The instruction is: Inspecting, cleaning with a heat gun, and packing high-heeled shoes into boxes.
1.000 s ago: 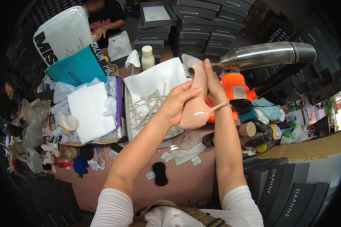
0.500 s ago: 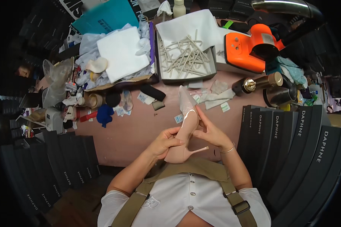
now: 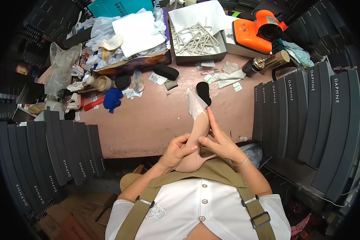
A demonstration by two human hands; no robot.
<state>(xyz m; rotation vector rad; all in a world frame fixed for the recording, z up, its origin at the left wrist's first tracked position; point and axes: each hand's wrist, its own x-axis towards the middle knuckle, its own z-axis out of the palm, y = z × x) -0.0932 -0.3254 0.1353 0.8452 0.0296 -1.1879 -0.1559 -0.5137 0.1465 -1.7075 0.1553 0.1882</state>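
Both hands hold a beige high-heeled shoe (image 3: 197, 138) close to the body, over the near edge of the pink surface (image 3: 148, 120), its toe, wrapped in clear plastic, pointing away. The left hand (image 3: 176, 151) has its fingers (image 3: 184, 140) curled around the shoe's rear left side. The right hand (image 3: 221, 142) grips it from the right, forefinger stretched along the shoe toward the toe, just short of a black pad (image 3: 204, 92) lying beyond.
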